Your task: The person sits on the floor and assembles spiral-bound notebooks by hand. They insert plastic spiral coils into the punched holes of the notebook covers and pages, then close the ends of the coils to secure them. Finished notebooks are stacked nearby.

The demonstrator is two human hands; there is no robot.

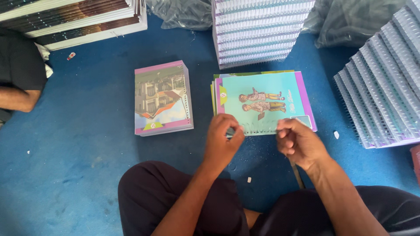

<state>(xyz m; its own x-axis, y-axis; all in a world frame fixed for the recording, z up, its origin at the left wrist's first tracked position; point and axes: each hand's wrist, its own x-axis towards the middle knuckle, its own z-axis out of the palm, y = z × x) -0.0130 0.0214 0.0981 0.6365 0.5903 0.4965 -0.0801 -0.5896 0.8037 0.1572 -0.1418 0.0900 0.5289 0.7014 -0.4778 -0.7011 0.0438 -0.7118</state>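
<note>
A light blue notebook point(262, 102) with a drawing of two children and a purple border lies on top of a small pile on the blue floor. Its near edge carries a wire spiral binding point(258, 130). My left hand point(223, 142) pinches the left end of that spiral with closed fingers. My right hand point(297, 142) is curled at the spiral's right end, fingers closed on it. A second pile of notebooks point(162, 98) with a building picture on the cover lies to the left, apart from both hands.
Tall stacks of spiral-bound books stand behind point(260, 30) and at the right point(385, 87). Flat stacks point(74, 19) sit at the back left. Another person's arm point(17, 98) rests at the far left. Grey plastic bags point(350, 19) lie at the back.
</note>
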